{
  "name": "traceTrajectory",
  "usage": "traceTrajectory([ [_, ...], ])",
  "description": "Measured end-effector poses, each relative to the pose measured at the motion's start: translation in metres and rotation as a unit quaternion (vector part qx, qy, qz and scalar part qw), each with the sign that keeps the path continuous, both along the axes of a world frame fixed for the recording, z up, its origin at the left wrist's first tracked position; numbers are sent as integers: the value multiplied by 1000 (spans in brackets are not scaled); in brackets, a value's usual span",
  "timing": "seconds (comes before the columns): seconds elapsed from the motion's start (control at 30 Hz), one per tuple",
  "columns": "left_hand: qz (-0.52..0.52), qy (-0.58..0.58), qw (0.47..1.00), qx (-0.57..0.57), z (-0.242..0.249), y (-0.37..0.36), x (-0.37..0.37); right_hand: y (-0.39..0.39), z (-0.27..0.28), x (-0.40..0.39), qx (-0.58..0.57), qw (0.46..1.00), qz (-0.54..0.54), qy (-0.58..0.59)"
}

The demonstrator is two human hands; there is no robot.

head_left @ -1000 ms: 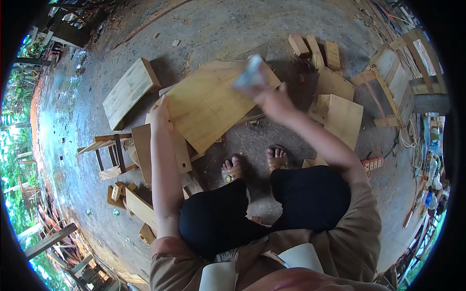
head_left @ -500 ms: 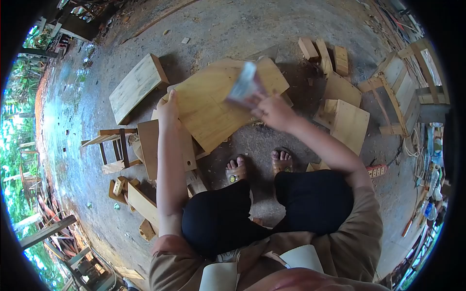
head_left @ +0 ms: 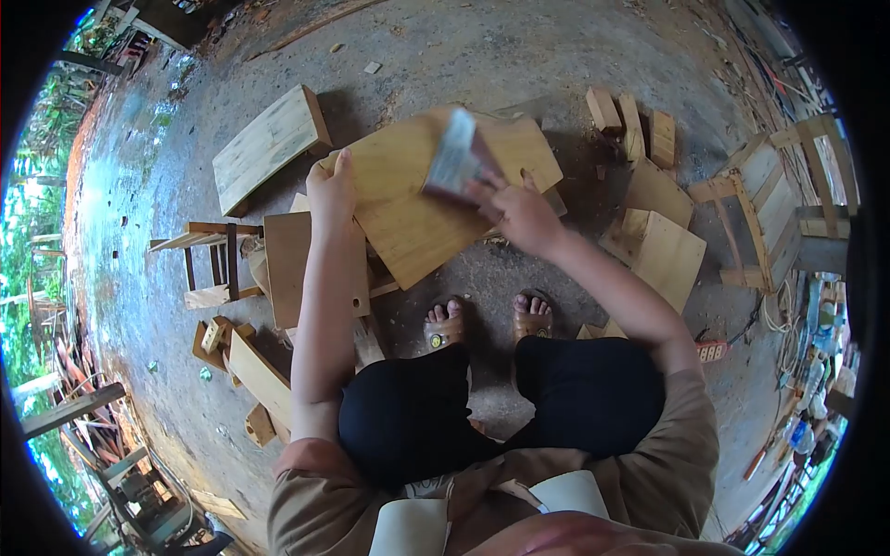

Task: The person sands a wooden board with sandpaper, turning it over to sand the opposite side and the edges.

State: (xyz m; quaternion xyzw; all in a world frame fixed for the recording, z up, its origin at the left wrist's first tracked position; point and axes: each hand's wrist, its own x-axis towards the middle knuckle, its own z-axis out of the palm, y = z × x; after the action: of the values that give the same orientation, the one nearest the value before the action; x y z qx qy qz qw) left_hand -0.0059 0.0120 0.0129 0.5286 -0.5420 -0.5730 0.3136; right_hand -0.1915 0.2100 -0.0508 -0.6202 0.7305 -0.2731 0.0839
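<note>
My left hand [head_left: 331,190] presses on the near-left edge of the board [head_left: 417,199], grip clamped over the rim, pinning it down. My right hand [head_left: 514,208] has its grip closed on a pale, blurred sanding pad [head_left: 454,157] that lies on the board's face. The board sits tilted on scrap wood [head_left: 287,269] on the floor [head_left: 464,56], just beyond my feet [head_left: 482,320]. Its long axis runs from near-left to far-right, rounded end pointing away to the right. To do this well, I'd say: keep the pad flat, stroke along that axis, and hold the left hand firm so nothing skids.
</note>
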Motion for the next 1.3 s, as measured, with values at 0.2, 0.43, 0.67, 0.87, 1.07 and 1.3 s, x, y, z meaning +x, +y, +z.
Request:
traceTrajectory([
  [0.2,1,-15,997,-70,-3,1,1,2,-14,-65,169,965,-203,-4],
  [0.43,-11,-31,998,-59,5,6,-1,-7,5,-6,65,993,-13,98],
  [0.67,-11,31,999,2,18,22,-10,-1,-6,-36,-2,991,-92,94],
  [0.87,-47,21,997,-48,10,23,-17,-15,5,-71,293,927,-227,-59],
  [1.07,-51,18,997,-52,5,20,-14,-20,3,-25,-48,998,-11,40],
  [1.3,-52,31,996,-60,4,21,-15,-7,-16,-104,221,942,-252,-24],
])
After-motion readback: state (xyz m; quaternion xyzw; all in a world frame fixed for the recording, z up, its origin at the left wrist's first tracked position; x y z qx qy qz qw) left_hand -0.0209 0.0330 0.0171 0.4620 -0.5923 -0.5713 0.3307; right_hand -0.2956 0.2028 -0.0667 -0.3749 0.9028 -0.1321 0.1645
